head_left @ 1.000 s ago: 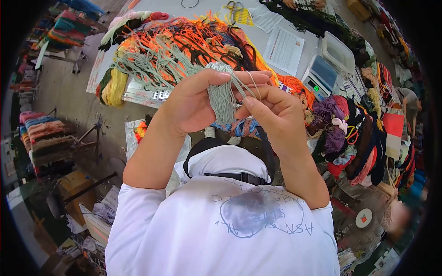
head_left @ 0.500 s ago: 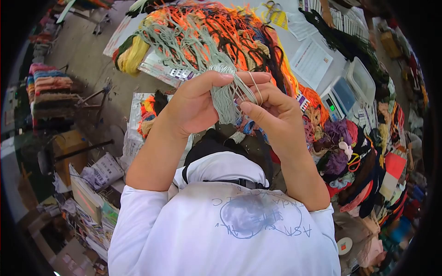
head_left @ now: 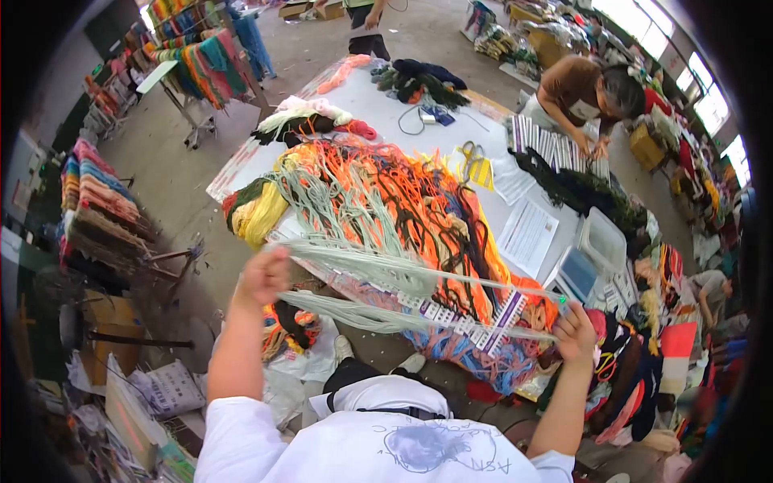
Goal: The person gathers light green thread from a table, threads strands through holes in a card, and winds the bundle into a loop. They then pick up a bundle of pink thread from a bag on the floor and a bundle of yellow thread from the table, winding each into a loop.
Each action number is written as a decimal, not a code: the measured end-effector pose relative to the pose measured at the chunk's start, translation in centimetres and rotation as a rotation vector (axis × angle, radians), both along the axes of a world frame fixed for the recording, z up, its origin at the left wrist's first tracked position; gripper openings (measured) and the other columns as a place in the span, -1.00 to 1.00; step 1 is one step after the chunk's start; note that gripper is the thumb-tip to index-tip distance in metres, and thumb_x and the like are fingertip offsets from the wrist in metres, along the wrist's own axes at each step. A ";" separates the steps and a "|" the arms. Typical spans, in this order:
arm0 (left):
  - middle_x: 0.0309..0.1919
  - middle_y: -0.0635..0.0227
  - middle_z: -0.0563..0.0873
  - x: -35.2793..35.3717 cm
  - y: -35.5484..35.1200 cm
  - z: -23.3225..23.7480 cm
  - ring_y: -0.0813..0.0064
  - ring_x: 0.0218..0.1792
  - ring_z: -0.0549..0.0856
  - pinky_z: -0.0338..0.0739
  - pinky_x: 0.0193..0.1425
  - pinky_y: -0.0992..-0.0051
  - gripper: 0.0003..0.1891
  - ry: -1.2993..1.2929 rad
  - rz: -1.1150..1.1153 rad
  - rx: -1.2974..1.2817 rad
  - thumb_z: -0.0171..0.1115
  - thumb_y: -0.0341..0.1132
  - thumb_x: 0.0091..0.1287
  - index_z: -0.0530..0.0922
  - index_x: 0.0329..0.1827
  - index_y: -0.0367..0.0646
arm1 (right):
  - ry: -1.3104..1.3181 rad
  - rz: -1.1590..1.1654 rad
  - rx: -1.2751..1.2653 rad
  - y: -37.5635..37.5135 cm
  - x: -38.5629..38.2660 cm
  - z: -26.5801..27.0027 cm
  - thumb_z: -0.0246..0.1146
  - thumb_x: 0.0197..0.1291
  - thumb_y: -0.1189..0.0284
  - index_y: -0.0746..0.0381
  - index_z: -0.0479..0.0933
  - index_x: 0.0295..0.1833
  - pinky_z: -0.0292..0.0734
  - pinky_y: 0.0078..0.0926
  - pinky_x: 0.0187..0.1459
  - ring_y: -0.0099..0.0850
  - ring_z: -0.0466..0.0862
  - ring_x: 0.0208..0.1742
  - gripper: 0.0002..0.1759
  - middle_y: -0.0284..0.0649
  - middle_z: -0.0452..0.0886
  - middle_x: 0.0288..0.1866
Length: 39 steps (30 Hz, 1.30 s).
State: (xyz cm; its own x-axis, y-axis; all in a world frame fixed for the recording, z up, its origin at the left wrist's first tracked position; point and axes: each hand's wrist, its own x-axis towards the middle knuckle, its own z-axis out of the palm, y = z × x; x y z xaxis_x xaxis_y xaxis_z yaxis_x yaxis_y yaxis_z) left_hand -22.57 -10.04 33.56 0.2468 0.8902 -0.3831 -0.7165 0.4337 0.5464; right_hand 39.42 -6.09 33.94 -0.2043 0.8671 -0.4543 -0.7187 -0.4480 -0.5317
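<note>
A pale grey-green skein of yarn (head_left: 362,264) is stretched out in the air between my two hands, its strands split into an upper and a lower band. Closed in a fist, my left hand (head_left: 266,276) grips the thick end on the left. My right hand (head_left: 574,332) is closed too and pulls on the thin end, where only a few strands show. Below and beyond the skein lies a big heap of orange, black and grey-green yarn (head_left: 411,209) on the table. White cards with dark marks (head_left: 463,320) lie along its near edge.
On the table (head_left: 439,138) are scissors (head_left: 471,159), a printed sheet (head_left: 527,237), a scale (head_left: 576,270) and a plastic tub (head_left: 604,241). A co-worker (head_left: 580,88) bends over white cards at the far right. Yarn racks (head_left: 205,68) stand at the far left.
My hands were close together around the gathered skein; now they are far apart with it drawn out between them. My view has lifted, showing more of the table and room.
</note>
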 end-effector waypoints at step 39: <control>-0.01 0.10 0.58 -22.3 -12.0 -66.4 0.08 -0.09 0.61 0.48 -0.02 0.25 -0.58 1.399 -0.364 -0.480 0.34 -0.10 0.04 0.60 -0.06 -0.11 | -1.336 1.185 -0.119 -3.5 -67.3 -74.9 0.05 0.25 0.25 0.13 0.57 -0.18 0.05 -0.53 -0.74 -0.60 0.19 -0.78 -0.75 -0.44 0.27 -0.72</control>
